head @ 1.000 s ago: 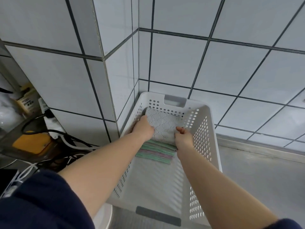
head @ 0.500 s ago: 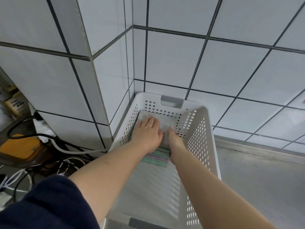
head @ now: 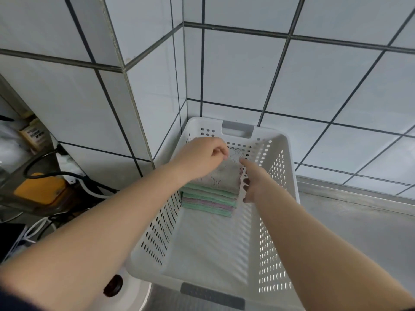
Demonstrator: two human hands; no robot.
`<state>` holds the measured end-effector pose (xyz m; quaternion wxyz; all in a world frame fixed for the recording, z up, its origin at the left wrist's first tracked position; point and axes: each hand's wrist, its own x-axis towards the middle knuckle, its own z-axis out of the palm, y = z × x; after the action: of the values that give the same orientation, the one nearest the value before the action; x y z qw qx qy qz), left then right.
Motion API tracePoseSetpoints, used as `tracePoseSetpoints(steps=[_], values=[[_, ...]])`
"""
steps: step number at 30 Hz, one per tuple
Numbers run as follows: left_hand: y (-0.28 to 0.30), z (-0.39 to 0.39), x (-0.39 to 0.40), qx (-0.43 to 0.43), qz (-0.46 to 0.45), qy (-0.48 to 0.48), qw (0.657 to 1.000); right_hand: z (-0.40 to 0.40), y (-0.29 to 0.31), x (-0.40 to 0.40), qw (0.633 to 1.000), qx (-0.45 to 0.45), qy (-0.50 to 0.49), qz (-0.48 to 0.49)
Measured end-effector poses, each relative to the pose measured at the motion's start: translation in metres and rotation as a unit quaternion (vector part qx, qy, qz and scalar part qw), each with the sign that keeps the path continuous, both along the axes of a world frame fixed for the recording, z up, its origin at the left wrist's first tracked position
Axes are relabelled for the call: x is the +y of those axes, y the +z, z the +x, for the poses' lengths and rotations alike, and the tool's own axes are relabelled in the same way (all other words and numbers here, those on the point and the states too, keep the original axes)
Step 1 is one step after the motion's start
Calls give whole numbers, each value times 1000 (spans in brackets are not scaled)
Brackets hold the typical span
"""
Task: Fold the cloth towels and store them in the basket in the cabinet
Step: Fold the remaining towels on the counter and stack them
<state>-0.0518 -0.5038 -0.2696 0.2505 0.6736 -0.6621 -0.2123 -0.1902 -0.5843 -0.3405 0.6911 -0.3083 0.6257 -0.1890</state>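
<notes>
Hemming the basket [head: 289, 176], tiled walls [head: 247, 70]; left hand [head: 199, 158] curled, right hand [head: 253, 180] pinching grey towel [head: 224, 176].

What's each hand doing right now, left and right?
Left hand: fingers curled above the grey towel, grip unclear.
Right hand: at the towel's right edge, grip unclear.

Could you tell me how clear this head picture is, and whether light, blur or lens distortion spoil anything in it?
Head view: even, soft light; bright spots shine through the holes in the basket wall; wide-angle bending curves the tile lines; the left hand fingertips are slightly motion-blurred over the grey towel; the right hand and the clutter at far left are soft.
</notes>
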Motion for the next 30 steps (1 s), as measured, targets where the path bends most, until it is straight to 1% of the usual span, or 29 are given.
tracePoseSetpoints(steps=[1, 2, 3, 4, 5, 6, 7, 8, 9, 11, 14, 16, 18, 20, 23, 27, 29, 30], values=[[5, -1, 6, -20, 42, -47, 998, -5, 9, -2, 1000, 12, 3, 0], [5, -4, 11, -58, 106, -101, 987, -7, 10, -5, 1000, 19, -1, 0], [0, -9, 14, -105, 184, -148, 966, -9, 12, -6, 1000, 19, 1, 7], [-9, -14, 15, -153, 261, -179, 936, -8, 9, -5, 1000, 15, 3, 22], [-21, -18, 16, -198, 329, -188, 904, -4, 6, -1, 999, 8, 8, 42], [-29, -21, 15, -238, 377, -181, 877, -1, 3, 1, 998, -8, 16, 59], [-35, -23, 15, -269, 403, -168, 859, 2, -3, 4, 996, -31, 19, 75], [-39, -24, 13, -287, 408, -156, 852, 3, -9, 4, 995, -55, 16, 87], [-40, -23, 12, -298, 401, -149, 853, 5, -10, 7, 994, -62, 16, 85], [-42, -22, 9, -298, 373, -141, 867, 8, -10, 8, 996, -71, 13, 57], [-49, -19, 7, -262, 343, -111, 895, 12, -8, 11, 996, -90, 20, 18], [-54, -18, 6, -253, 331, -100, 904, 14, -7, 11, 995, -96, 27, -1], [-57, -19, 6, -257, 341, -103, 899, 15, -9, 14, 997, -74, 30, -10], [-59, -21, 7, -268, 353, -111, 890, 16, -15, 17, 998, -32, 38, -26], [-63, -23, 10, -273, 353, -112, 888, 19, -24, 22, 997, 20, 57, -52], [-63, -21, 13, -265, 349, -109, 892, 19, -19, 23, 996, 30, 51, -71], [-56, -22, 17, -277, 342, -115, 890, 17, -10, 26, 995, 22, 47, -81], [-51, -23, 20, -285, 325, -120, 894, 16, -8, 26, 993, 38, 49, -98]])
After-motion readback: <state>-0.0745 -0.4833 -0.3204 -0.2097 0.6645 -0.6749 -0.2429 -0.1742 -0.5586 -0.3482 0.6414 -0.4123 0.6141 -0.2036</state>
